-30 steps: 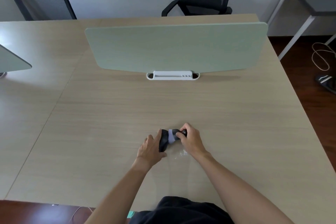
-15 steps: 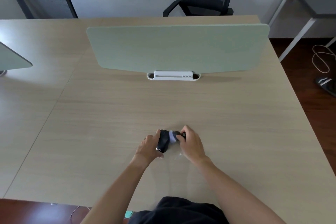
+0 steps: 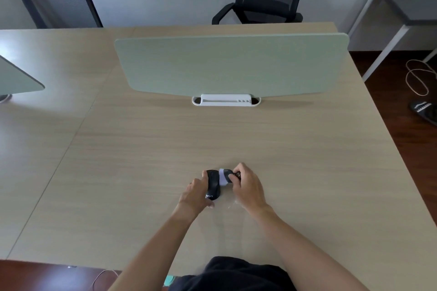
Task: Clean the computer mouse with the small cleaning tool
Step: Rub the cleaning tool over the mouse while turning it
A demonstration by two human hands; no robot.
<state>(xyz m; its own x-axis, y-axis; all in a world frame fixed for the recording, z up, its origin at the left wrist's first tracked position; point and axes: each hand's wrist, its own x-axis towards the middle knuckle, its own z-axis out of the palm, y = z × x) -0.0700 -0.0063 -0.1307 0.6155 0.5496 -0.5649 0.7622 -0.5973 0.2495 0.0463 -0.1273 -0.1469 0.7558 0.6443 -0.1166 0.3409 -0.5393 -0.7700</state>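
Head view: left hand (image 3: 195, 192) curled around black computer mouse (image 3: 213, 184) from its left side, steadying it on the wooden desk (image 3: 295, 160). Right hand (image 3: 246, 186) pinching small cleaning tool (image 3: 224, 177), pale head pressed on the mouse's right flank. Tool handle mostly hidden under fingers. Mouse between both hands, near the desk's front edge.

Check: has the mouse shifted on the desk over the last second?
No. The mouse sits in the same spot, nearer the person than the white cable tray and slightly left of it, with the left hand holding it; at most it turned slightly.
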